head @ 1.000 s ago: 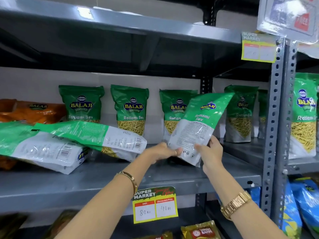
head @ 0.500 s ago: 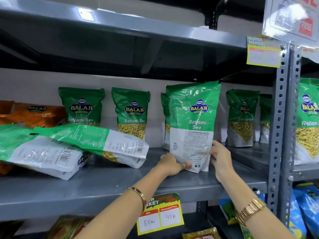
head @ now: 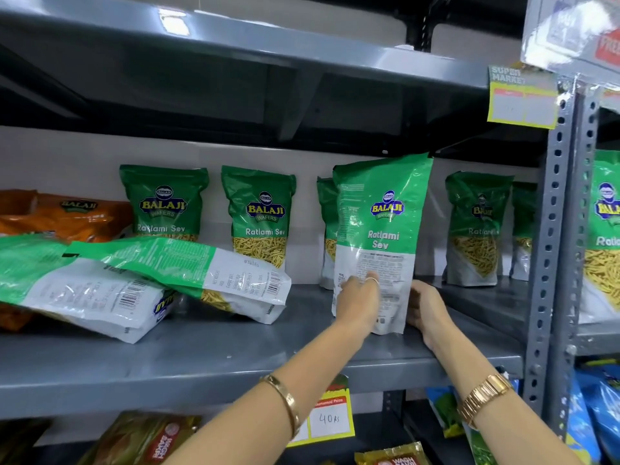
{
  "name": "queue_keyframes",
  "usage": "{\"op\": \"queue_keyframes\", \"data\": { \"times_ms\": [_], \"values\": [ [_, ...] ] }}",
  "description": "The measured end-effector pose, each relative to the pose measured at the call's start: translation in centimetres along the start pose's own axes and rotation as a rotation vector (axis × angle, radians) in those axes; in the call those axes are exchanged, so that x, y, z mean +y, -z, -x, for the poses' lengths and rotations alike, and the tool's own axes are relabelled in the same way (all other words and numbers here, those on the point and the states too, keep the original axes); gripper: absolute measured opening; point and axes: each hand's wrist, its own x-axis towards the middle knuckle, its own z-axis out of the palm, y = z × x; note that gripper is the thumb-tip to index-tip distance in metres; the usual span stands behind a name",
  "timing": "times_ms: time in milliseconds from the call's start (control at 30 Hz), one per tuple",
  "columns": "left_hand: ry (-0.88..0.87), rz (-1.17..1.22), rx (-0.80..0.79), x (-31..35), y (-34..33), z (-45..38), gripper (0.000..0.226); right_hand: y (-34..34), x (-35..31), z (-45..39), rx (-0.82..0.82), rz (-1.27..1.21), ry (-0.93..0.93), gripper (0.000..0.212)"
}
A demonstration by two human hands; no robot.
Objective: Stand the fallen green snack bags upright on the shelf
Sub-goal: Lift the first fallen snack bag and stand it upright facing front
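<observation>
Here, left hand [head: 359, 298] flat on the front and right hand [head: 424, 305] cupping the side grasp the upright green bag [head: 380, 229] on the shelf [head: 235, 357]; seat its base flat before releasing, then beyond-left two fallen bags [head: 188, 270] wait.

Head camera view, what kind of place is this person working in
Most likely a supermarket aisle. Grey metal shelving holds rows of identical Balaji Ratlami Sev bags, yellow price tags printed "Super Market" are clipped to the shelf edges, and more packaged snacks fill the racks below and beside.
</observation>
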Motion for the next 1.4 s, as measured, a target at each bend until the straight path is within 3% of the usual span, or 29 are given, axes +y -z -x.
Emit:
{"op": "queue_keyframes", "data": {
  "times_ms": [133, 300, 367, 467, 500, 600, 700, 800, 967, 1133, 1200, 1400],
  "values": [
    [0.097, 0.248, -0.092, 0.0, 1.0, -2.1, 0.057, 0.0, 0.4, -0.1, 0.058, 0.116, 0.117, 0.015],
    [0.221, 0.434, -0.097, -0.4, 2.4, -4.1, 0.045, -0.5, 0.8, 0.5, 0.058, 0.214, 0.288, 0.027],
    [0.227, 0.484, -0.064, -0.3, 2.6, -3.8, 0.043, -0.3, 0.7, 0.3, 0.186, 0.251, 0.343, 0.029],
    [0.219, 0.511, 0.112, -0.6, 2.0, -2.6, 0.046, 0.6, 0.3, -0.9, 0.346, 0.171, 0.294, 0.023],
    [0.202, 0.501, 0.189, -0.8, 1.6, -2.0, 0.047, 1.0, -0.1, -1.4, 0.343, 0.134, 0.253, 0.021],
    [0.136, 0.461, 0.308, -0.5, 0.1, 0.6, 0.042, 1.4, -0.8, -3.0, 0.192, 0.064, 0.070, 0.041],
    [0.098, 0.406, 0.190, 0.1, -1.9, 2.7, 0.054, 0.8, -0.6, -3.3, -0.010, -0.011, -0.094, 0.043],
    [0.093, 0.261, 0.023, 0.0, -2.9, 2.7, 0.072, 0.5, 0.3, -3.2, -0.207, 0.006, -0.137, 0.041],
    [0.144, 0.160, 0.017, -0.7, -1.0, -0.5, 0.077, 0.6, 0.1, -2.8, -0.184, 0.124, -0.016, 0.030],
    [0.206, 0.059, -0.075, -1.3, 1.4, -4.7, 0.061, 0.9, 1.3, -2.8, 0.013, 0.588, 0.177, 0.067],
    [0.227, -0.015, -0.088, -1.8, 1.5, -5.3, 0.056, 0.9, 1.4, -3.0, 0.017, 0.596, 0.183, 0.069],
    [0.239, -0.143, -0.121, -2.5, 1.4, -5.5, 0.066, 1.1, 1.2, -3.3, -0.129, 0.380, 0.081, 0.073]
  ]
}}
